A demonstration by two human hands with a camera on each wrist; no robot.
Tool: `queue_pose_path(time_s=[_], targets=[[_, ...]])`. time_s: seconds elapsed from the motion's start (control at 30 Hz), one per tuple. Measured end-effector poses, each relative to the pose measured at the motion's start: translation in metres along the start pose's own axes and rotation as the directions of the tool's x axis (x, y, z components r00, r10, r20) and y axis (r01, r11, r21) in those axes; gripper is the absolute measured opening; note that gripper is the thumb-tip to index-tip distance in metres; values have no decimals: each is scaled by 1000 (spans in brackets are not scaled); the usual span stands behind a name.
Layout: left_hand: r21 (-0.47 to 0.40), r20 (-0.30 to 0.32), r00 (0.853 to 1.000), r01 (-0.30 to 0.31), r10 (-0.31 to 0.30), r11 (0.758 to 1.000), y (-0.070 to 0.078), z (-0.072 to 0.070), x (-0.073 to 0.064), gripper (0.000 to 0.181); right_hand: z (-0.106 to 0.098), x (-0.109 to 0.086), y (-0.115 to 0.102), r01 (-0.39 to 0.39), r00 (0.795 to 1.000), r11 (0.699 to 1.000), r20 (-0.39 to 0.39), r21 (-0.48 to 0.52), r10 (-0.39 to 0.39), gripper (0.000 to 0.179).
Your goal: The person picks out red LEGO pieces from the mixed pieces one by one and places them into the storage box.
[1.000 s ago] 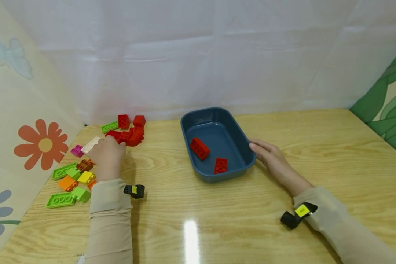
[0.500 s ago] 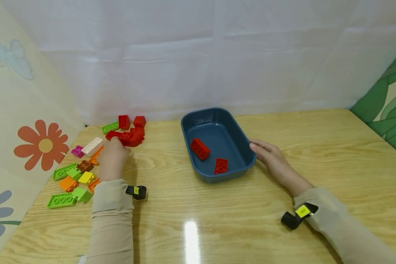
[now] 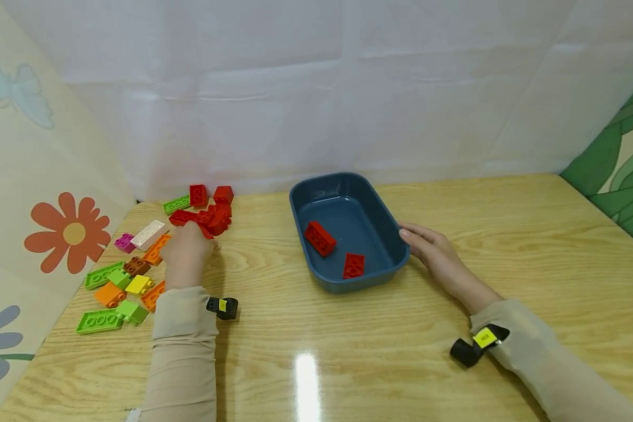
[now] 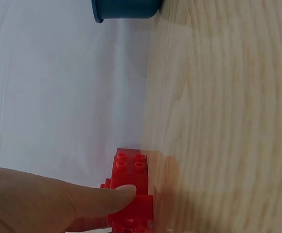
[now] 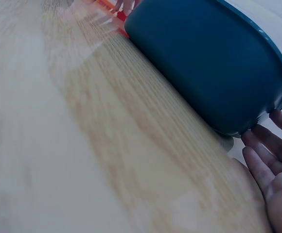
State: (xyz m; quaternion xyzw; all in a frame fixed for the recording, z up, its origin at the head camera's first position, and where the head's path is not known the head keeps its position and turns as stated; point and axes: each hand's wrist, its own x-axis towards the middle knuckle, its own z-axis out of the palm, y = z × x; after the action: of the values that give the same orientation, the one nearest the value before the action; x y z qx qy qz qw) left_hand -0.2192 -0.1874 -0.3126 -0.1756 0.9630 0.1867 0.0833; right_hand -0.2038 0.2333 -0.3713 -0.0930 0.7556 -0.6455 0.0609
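In the head view my left hand (image 3: pixel 187 253) is among the bricks at left, its fingertips by a cluster of red bricks (image 3: pixel 218 218). The left wrist view shows the thumb pressed on a red toy brick (image 4: pixel 137 208), with another finger below it. A studded red brick (image 4: pixel 131 167) lies just past the thumb. My right hand (image 3: pixel 439 258) rests at the right side of a dark blue plastic bin (image 3: pixel 316 275), fingertips touching its outer wall. Inside the bin lie a long red brick (image 3: pixel 320 238) and a smaller red brick (image 3: pixel 354 266).
Left of the left hand lie several bricks, among them a yellow brick (image 3: pixel 139 285), a brown brick (image 3: pixel 136 266) and a pale pink brick (image 3: pixel 149 235). Two red bricks and a green plate (image 3: pixel 176 204) sit near the white backdrop (image 3: pixel 274 117). A painted panel (image 3: pixel 10 193) borders the left side.
The left hand has shifted slightly right, toward the near side of the red cluster, uncovering the pale pink brick and an orange one. The right hand and bin stay in place.
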Motion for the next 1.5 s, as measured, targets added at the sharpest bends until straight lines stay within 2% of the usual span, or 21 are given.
queue_pose_path(time_s=[0.23,0.43,0.7,0.87,1.07,1.2,1.33,1.5], targets=[[-30,-45,999,-10,9,999,2,1,-4,53,-1,0,0,4,1000,1000,-2,-3,-4,60],[-63,-115,993,-12,4,998,13,-4,-10,70,0,0,0,9,1000,1000,-3,-4,-9,59],[-48,-202,978,-68,57,997,30,-11,-17,71,1,1,2,29,1000,1000,-10,3,-29,58],[-49,-216,970,-121,108,991,36,-15,-22,69,1,1,3,42,999,999,7,-7,-42,57],[-73,-225,955,-217,196,974,46,-17,-31,60,1,0,2,30,999,999,10,-15,-30,57],[-73,-230,937,-286,263,955,59,-12,-36,60,0,0,1,26,1000,1000,10,-17,-26,58],[-22,-237,918,-332,317,943,73,-5,-39,64,0,-1,2,32,999,999,8,-19,-32,57],[29,-218,906,-365,362,931,85,3,-41,66,0,-1,2,30,1000,999,6,-23,-30,57]])
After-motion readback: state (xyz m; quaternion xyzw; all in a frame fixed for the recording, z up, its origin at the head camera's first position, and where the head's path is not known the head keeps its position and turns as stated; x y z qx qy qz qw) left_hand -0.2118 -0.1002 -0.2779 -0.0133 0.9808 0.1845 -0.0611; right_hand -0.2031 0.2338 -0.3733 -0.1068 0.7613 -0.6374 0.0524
